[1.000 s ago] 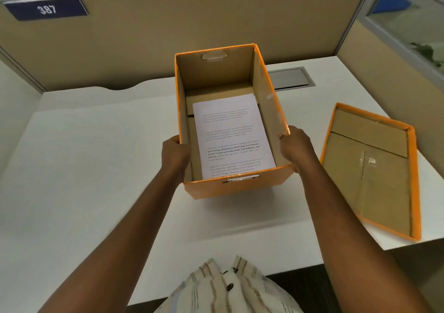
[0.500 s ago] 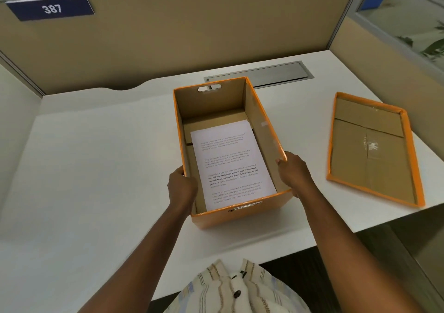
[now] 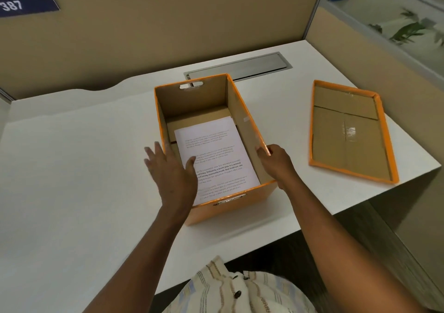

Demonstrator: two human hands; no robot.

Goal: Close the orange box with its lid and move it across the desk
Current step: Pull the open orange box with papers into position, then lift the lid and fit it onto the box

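1. Orange box (image 3: 230, 207) stands open on the white table (image 3: 72, 180), a printed sheet (image 3: 216, 159) lying inside it.
2. Left hand (image 3: 171, 173) hovers over the box's left wall, its grip wide, fingers (image 3: 150, 154) spread and holding nothing.
3. Right hand (image 3: 276, 161) has its grip closed on the box's right wall near the front corner.
4. Lid (image 3: 348, 132) lies inside-up on the table, to the right of the right hand and apart from the box.
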